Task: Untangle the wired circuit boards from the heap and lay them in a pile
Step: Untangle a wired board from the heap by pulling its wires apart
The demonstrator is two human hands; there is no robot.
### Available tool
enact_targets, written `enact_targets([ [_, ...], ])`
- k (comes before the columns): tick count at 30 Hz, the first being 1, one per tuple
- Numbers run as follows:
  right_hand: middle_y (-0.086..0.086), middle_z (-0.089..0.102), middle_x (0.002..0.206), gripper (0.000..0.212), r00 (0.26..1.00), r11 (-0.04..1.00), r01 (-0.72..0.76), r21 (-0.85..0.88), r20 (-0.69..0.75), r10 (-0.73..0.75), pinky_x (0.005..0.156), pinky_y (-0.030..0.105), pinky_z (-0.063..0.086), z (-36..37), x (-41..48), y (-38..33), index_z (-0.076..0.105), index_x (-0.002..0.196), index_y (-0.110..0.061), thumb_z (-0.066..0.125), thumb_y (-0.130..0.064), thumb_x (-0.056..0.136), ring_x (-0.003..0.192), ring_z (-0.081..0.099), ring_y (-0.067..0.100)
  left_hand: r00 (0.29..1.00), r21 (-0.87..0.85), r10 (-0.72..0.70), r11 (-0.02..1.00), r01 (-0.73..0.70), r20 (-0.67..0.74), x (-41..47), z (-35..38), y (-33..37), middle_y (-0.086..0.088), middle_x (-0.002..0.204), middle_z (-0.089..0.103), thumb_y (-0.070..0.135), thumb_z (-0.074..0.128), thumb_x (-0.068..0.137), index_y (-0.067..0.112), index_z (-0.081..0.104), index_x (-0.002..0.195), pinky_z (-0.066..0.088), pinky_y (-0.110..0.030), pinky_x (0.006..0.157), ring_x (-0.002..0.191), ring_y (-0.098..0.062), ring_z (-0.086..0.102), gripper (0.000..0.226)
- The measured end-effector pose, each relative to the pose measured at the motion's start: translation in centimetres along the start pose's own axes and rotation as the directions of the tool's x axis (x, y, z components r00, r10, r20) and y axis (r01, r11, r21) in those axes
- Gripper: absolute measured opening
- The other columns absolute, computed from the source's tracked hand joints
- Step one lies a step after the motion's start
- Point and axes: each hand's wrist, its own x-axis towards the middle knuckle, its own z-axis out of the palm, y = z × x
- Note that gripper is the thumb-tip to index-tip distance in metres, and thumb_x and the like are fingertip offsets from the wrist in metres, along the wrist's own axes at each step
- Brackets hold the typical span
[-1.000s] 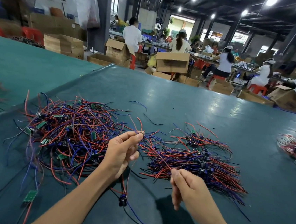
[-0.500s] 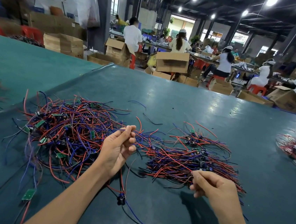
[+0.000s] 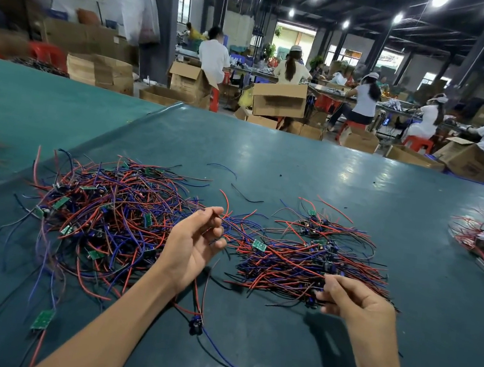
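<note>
- Your left hand (image 3: 195, 247) hangs above the worktop (image 3: 296, 165) between the two lots. Thumb and forefinger pinch a few wires (image 3: 235, 224) and the other fingers curl loosely. Held up like this, the strands hang free of the tangle.
- Your right hand (image 3: 353, 302) pinches what looks like the other end of those wires at the near edge of the pile (image 3: 310, 259), so the length is drawn straight enough to lie alongside its neighbours.
- A small green board (image 3: 259, 245) sits along that stretch, between your hands (I judge it the one being laid down).
- The heap (image 3: 106, 217) lies toward the left edge of the worktop, knotted every way. The pile is to its right, nearer the middle, with most strands running one way.
- A black part (image 3: 196, 326) dangles on red and blue leads below your left wrist, toward the front edge, and it may snag.
- A loose board (image 3: 42, 319) lies near the front-left corner.
</note>
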Motion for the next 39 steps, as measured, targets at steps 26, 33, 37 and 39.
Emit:
enact_targets([
  [26, 0.001, 0.063, 0.059, 0.029, 0.969, 0.957, -0.196, 0.213, -0.108, 0.223, 0.041, 0.021, 0.049, -7.5, 8.5, -3.0, 0.063, 0.079, -0.006, 0.077, -0.031, 0.084, 0.048, 0.061, 0.011, 1.000, 0.631, -0.009, 0.776, -0.010, 0.027, 0.6, 3.2, -1.3, -0.014, 0.081, 0.075, 0.009, 0.074, 0.089, 0.002, 0.073, 0.093, 0.051, -0.020, 0.054, 0.071, -0.015, 0.071, 0.009],
  [33, 0.001, 0.065, 0.054, 0.012, 0.884, 0.845, -0.383, 0.373, -0.117, 0.452, 0.045, 0.019, 0.054, -7.7, 10.6, 1.0, 0.065, 0.084, -0.001, 0.073, -0.008, 0.089, 0.046, 0.064, 0.009, 0.992, 0.970, 0.056, 0.208, -0.123, 0.114, 1.1, 3.3, -2.4, 0.004, 0.065, 0.072, 0.017, 0.078, 0.085, 0.017, 0.078, 0.080, 0.046, -0.013, 0.057, 0.053, 0.000, 0.058, 0.005],
  [37, 0.008, 0.067, 0.055, 0.012, 0.855, 0.824, -0.405, 0.396, -0.155, 0.495, 0.043, 0.020, 0.054, -7.2, 10.8, 2.2, 0.062, 0.086, 0.007, 0.071, -0.001, 0.090, 0.049, 0.069, 0.014, 0.986, 0.989, 0.093, 0.038, -0.143, 0.139, 0.8, 2.8, -3.4, 0.013, 0.067, 0.067, 0.021, 0.078, 0.085, 0.020, 0.079, 0.084, 0.045, -0.014, 0.068, 0.063, 0.003, 0.059, 0.002],
  [39, 0.015, 0.068, 0.064, 0.014, 0.846, 0.822, -0.414, 0.390, -0.169, 0.506, 0.043, 0.021, 0.054, -6.9, 10.9, 2.1, 0.060, 0.093, 0.011, 0.070, 0.001, 0.090, 0.049, 0.070, 0.016, 0.984, 0.990, 0.116, 0.011, -0.140, 0.138, 0.7, 2.8, -3.6, 0.012, 0.071, 0.070, 0.022, 0.077, 0.086, 0.022, 0.079, 0.085, 0.043, -0.014, 0.069, 0.067, 0.001, 0.060, 0.002],
])
